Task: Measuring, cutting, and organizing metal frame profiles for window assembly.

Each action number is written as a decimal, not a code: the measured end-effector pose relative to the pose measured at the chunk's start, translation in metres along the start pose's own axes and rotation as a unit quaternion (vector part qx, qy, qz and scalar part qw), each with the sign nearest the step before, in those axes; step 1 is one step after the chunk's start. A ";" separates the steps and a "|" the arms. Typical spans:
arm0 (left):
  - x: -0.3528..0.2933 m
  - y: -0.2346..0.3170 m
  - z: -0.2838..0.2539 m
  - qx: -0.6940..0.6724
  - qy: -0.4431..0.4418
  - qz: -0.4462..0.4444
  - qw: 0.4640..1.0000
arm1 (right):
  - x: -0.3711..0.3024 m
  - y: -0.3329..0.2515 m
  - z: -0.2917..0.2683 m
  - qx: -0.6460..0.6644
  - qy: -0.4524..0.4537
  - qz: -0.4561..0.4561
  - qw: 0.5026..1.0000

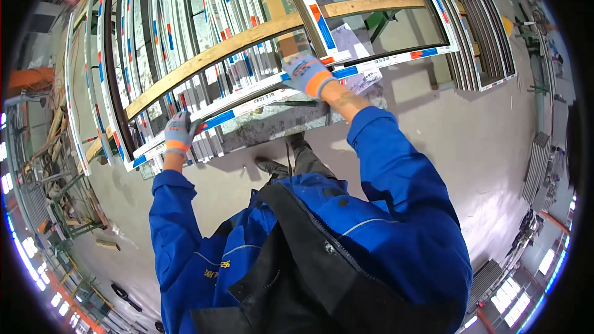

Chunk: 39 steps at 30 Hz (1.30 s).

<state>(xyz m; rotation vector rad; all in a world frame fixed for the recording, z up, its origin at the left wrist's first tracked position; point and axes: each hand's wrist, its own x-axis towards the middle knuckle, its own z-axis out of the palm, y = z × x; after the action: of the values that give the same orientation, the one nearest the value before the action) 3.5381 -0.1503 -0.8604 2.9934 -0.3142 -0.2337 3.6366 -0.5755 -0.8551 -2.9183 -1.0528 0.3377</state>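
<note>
A large window frame, white-wrapped with blue and red tape, lies across wooden battens before me. My left hand, in a grey glove with an orange cuff, closes over its near rail toward the left corner. On the same rail my right hand, gloved alike, grips near the frame's middle bar. Its fingertips are partly hidden behind the rail. One wooden batten runs crosswise within the frame's opening.
Several long wrapped profiles lie beneath the batten. A grey worktop shows below the near rail. More frames are stacked at the right. Green metal stands and timber are at the left. A wood offcut lies on the floor.
</note>
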 end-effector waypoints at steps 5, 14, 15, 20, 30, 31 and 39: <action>-0.023 -0.044 -0.011 -0.001 -0.019 -0.004 1.000 | 0.007 -0.034 -0.012 0.030 -0.024 0.005 0.999; -0.024 -0.050 -0.004 0.030 -0.023 -0.023 0.999 | -0.024 0.005 -0.011 0.029 0.007 0.073 0.997; -0.023 -0.050 -0.005 0.016 -0.012 -0.019 1.000 | -0.019 0.010 -0.006 0.030 0.006 0.072 0.997; -0.017 -0.045 -0.005 -0.017 0.049 0.020 0.998 | 0.012 0.024 -0.006 0.043 -0.037 0.072 0.996; -0.021 -0.048 -0.006 -0.053 -0.004 -0.044 0.998 | -0.032 0.012 -0.001 -0.003 -0.005 0.004 1.000; -0.019 -0.046 -0.008 -0.060 -0.025 -0.062 0.996 | -0.035 0.012 0.003 -0.007 -0.034 0.009 0.999; -0.001 -0.004 -0.007 -0.003 -0.103 0.025 0.994 | -0.028 0.008 0.024 -0.031 -0.034 0.052 0.998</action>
<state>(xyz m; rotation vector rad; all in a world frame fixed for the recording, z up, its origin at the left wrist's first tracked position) 3.5396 -0.1455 -0.8536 2.9554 -0.4073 -0.5397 3.6153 -0.6011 -0.8739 -3.0433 -0.9384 0.4169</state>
